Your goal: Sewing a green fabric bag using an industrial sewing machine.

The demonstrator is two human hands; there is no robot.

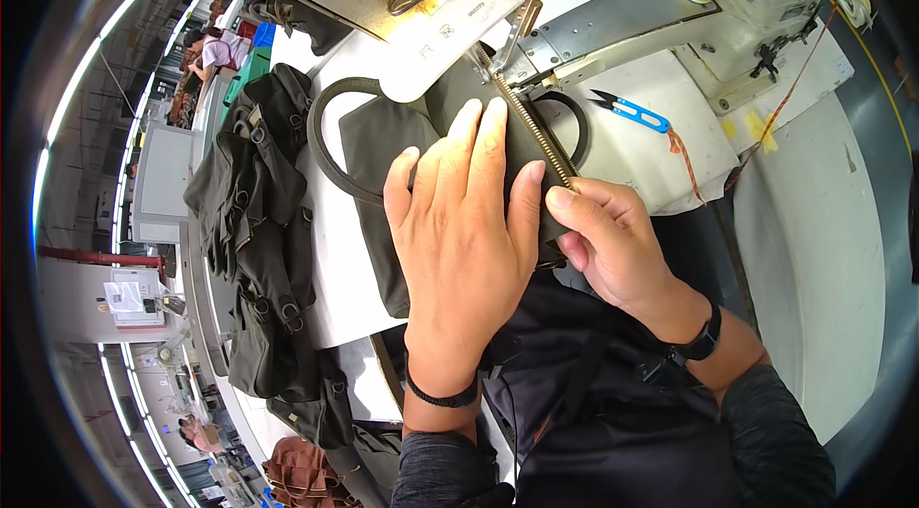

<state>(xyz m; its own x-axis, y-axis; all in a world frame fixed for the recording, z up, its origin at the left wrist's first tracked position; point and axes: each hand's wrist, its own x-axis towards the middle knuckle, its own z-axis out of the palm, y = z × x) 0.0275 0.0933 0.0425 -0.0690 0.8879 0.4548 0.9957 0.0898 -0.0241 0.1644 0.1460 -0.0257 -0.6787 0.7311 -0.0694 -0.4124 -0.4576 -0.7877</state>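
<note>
A dark olive fabric piece (391, 139) with a looped handle (319, 130) lies under the sewing machine. Brass zipper teeth (536, 130) run along its right edge, up to the needle area. My left hand (459, 221) rests flat on the fabric, its fingers stretched toward the machine and its thumb beside the zipper. With thumb and fingers pinched together, my right hand (613, 240) grips the near end of the zipper. The sewing machine's head (459, 29) hangs just beyond my left fingertips.
Several dark olive bags (263, 249) are heaped along the left. Blue thread snips (637, 113) with an orange cord lie right of the machine bed (613, 34). A brown bag (302, 474) sits at lower left. A person (220, 50) works in the far left background.
</note>
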